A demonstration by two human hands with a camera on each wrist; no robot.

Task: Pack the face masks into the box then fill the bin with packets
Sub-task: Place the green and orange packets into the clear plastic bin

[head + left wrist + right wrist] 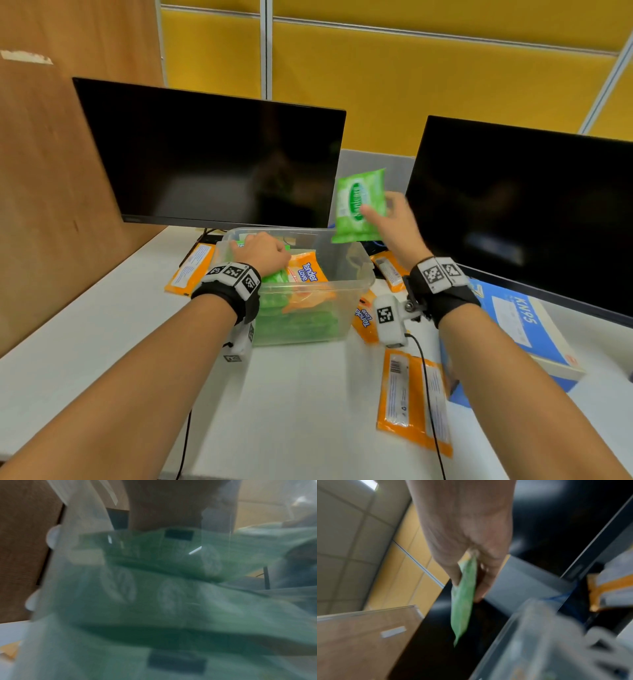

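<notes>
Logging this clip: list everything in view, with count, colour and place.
bin: one, clear, desk centre, holding green and orange packets
held packet: one, green, above bin's right rim
loose packets: at least four, orange, on desk around bin
mask box: one, blue, right of bin
monitors: two, black, behind bin
left hand: inside bin, on packets; grip unclear
right hand: pinching held packet

head: bright, even, sharp, edges bowed | wrists: heavy motion blur | light: perhaps ceiling panel (368,484)
</notes>
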